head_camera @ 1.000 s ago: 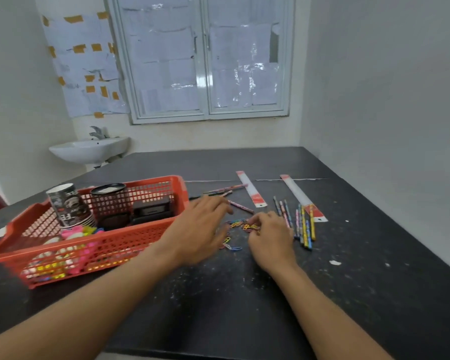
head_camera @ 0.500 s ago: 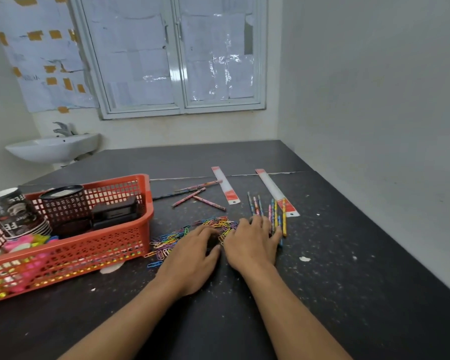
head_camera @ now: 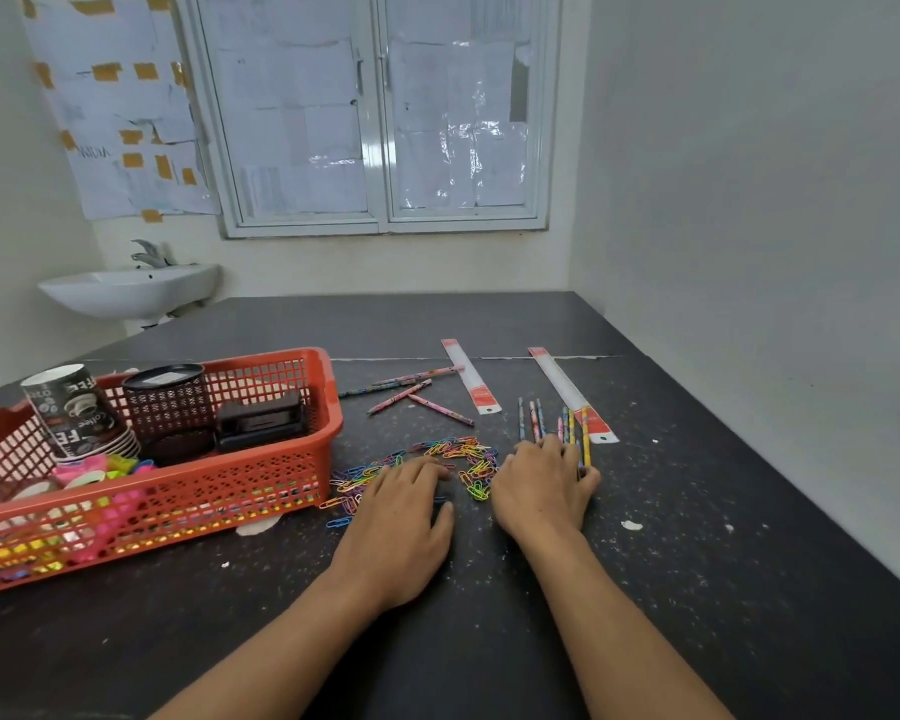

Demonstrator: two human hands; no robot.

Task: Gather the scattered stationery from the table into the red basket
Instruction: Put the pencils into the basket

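This is a small, bare workroom, more like a plain office or study room than a lived-in home. Unpainted-looking white walls (head_camera: 749, 200) meet in a corner behind a large dark table (head_camera: 697, 563). A white-framed window (head_camera: 380, 220) has its panes covered with paper, and more sheets (head_camera: 120, 137) are stuck to the left wall with tan tape. A white wash basin (head_camera: 126, 291) with a metal tap (head_camera: 149, 253) hangs there. Office goods sit on the table: a red basket (head_camera: 178, 501), rulers (head_camera: 471, 376), pencils (head_camera: 440, 410) and coloured paper clips (head_camera: 468, 454).
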